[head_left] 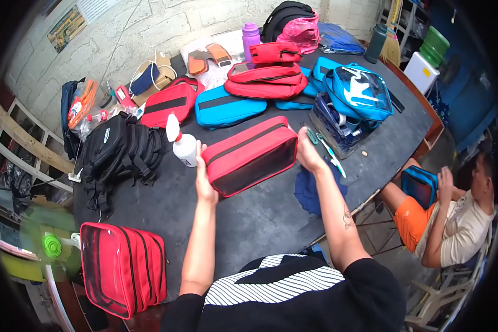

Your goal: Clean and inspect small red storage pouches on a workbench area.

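Observation:
Between my two hands is a red zippered pouch [249,145] with a dark clear panel facing me, held above the dark table. My left hand [206,178] presses its left end, and my right hand [309,150] presses its right end; some fingers are hidden behind it. Just left of the pouch stands a white spray bottle [185,148]. Near my right hand lie a green-and-white toothbrush [332,152] and a dark blue cloth [310,191]. Several red clear-panel pouches [128,265] stand together at the table's near left.
Behind are a blue pouch [229,106], stacked red pouches [265,82], and blue bags [359,91] over a clear box [337,133]. A black backpack [119,146] lies left. Below the table's right edge [365,205], a seated person [454,216] has a blue pouch [418,182].

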A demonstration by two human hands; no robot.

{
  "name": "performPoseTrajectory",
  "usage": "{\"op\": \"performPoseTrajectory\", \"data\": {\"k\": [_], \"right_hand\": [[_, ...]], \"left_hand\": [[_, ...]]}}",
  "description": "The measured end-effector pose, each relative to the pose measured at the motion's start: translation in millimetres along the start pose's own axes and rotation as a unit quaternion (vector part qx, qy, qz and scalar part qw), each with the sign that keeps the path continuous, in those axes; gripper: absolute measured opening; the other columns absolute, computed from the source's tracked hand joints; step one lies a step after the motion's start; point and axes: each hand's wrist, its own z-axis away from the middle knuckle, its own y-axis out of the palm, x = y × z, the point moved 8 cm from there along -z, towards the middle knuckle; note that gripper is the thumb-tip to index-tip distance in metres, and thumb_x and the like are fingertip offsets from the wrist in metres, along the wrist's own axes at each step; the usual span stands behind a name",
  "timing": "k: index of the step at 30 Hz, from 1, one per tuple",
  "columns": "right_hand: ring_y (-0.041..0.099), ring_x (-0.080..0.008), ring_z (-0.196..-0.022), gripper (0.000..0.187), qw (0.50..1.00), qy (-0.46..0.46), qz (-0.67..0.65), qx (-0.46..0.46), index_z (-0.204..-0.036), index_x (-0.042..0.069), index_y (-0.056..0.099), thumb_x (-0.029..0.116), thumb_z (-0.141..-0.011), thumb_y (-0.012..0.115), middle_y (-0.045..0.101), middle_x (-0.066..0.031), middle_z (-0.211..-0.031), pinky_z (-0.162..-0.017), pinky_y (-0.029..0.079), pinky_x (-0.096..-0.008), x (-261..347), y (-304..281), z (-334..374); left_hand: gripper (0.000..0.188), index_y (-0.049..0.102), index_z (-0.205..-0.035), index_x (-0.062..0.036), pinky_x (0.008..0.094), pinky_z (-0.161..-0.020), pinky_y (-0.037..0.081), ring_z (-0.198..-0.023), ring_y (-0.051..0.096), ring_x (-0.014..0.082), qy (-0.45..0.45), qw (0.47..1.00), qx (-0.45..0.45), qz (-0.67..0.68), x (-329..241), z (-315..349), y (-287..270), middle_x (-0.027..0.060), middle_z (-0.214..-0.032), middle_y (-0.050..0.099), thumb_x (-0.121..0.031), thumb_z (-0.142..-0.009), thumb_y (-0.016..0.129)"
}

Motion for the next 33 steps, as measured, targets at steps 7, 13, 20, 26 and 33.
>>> {"op": "performPoseTrajectory", "data": {"k": [7,13,20,26,33], "right_hand": [[0.037,-0.024,-0.136,0.057,0.929,-0.133,0.337,-0.071,-0.139,0.003,0.045,0.043,-0.099,0.043,0.046,-0.0123,-0.143,-0.114,0.022,-0.0388,99.5,-9.0,22.6],[0.027,-0.027,-0.142,0.053,0.687,-0.132,0.709,0.09,-0.138,0.008,0.046,0.034,-0.092,0.056,0.041,-0.0112,-0.146,-0.116,0.015,-0.049,77.5,73.9,33.6],[0.049,-0.0272,-0.126,0.036,0.68,-0.276,0.678,-0.031,-0.111,0.004,0.065,0.02,-0.079,0.071,0.06,-0.0103,-0.125,-0.109,0.033,-0.0469,85.3,67.6,58.3],[0.059,-0.0236,-0.084,0.026,0.599,-0.394,0.667,-0.203,-0.078,0.006,0.061,0.016,-0.061,0.078,0.063,-0.0049,-0.092,-0.079,0.043,-0.0413,103.0,74.5,80.9],[0.056,-0.0276,-0.086,0.021,0.666,-0.38,0.566,-0.305,-0.087,0.004,0.066,0.009,-0.069,0.076,0.056,-0.0079,-0.087,-0.08,0.044,-0.0399,80.7,50.1,81.5]], "left_hand": [[0.05,0.05,-0.135,-0.0071,0.0401,-0.114,0.023,-0.137,0.036,0.0281,0.237,0.848,0.135,-0.454,-83.9,-9.1,61.5,0.0131,-0.141,0.048,-0.017,-0.088,0.062],[0.08,0.044,-0.142,-0.0164,0.0487,-0.117,0.011,-0.141,0.029,0.025,0.124,0.606,0.461,-0.636,-33.9,-1.4,110.7,0.0048,-0.145,0.044,-0.042,-0.072,0.075],[0.074,0.039,-0.145,-0.0197,0.048,-0.117,0.004,-0.143,0.023,0.0216,-0.002,0.628,0.535,-0.566,-8.5,-13.2,99.4,-0.0005,-0.149,0.039,-0.034,-0.08,0.071],[0.055,0.036,-0.146,-0.0201,0.0486,-0.117,-0.002,-0.145,0.018,0.0225,0.032,0.634,0.52,-0.572,-8.5,-7.5,97.0,0.0,-0.152,0.034,-0.042,-0.097,0.047],[0.055,0.042,-0.143,-0.0164,0.0478,-0.117,0.003,-0.143,0.023,0.0242,0.03,0.638,0.502,-0.583,-9.8,-7.8,96.9,0.0027,-0.148,0.04,-0.043,-0.096,0.049]]}}
